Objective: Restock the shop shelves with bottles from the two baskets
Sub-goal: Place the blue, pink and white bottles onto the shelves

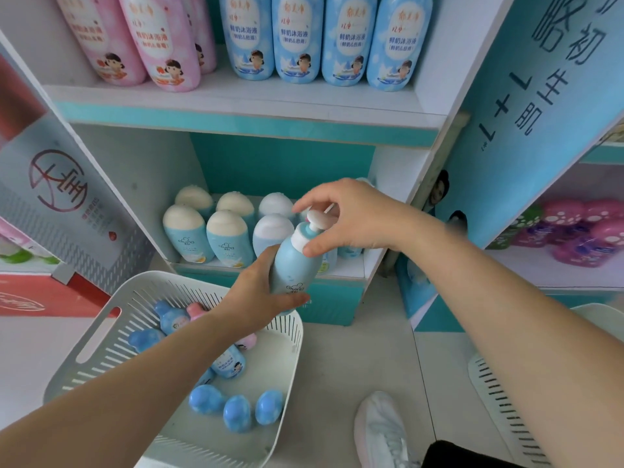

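Shop shelf unit (250,128), white with teal edging, standing on a pale floor; pump bottle (293,265) held in front of the lower shelf.
The left hand (260,292) grips the blue bottle's lower body, marked "Giving"; the right hand (351,217) pinches its white pump collar. Lower-shelf bottles (229,234) carry the same mark. On the upper shelf, the blue bottles (297,38) and pink bottles (162,45) read "鲜奶沐浴液". The white basket (101,349) below holds blue and pink bottles; the second basket (499,400) sits at the right edge.
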`<state>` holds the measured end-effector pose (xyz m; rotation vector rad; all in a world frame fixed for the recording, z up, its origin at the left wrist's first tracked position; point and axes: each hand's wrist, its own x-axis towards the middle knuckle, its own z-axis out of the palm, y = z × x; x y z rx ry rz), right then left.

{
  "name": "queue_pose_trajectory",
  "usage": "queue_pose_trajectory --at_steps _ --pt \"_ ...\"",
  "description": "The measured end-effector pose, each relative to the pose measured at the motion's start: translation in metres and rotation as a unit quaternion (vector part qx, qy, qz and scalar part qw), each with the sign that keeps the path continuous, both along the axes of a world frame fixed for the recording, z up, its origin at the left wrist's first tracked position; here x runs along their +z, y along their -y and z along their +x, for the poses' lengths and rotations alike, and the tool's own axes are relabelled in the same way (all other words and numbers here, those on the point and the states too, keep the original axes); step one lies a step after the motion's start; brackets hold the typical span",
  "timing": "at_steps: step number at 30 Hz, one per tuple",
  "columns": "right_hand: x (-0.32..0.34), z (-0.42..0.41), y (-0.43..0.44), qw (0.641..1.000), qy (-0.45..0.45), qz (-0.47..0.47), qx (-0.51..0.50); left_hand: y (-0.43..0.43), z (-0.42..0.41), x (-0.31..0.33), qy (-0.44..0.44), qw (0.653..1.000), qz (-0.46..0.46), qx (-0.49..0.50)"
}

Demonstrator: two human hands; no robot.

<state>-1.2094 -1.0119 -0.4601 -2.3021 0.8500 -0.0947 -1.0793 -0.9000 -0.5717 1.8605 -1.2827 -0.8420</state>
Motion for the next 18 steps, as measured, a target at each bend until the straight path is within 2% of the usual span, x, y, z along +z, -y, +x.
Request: queue_pose_trajectory --at_steps 2,6,11,18 --pt "0.002 0.002 -0.003 0.995 -0.051 -0.078 0.034 0.000 -0.001 -0.001 0.000 1.000 -0.003 -0.017" --pt "0.005 -0.002 -0.003 0.990 -0.087 -0.101 0.055 -0.001 -0.005 -0.002 0.011 0.999 -0.001 -0.046" --pt "0.005 -0.007 0.007 0.985 -0.089 -0.142 0.037 0.007 -0.007 0.003 0.124 0.991 -0.019 -0.046" --pt "-0.047 -0.008 0.030 0.938 -0.254 -0.234 0.023 -0.012 0.021 -0.009 0.220 0.968 0.061 -0.104"
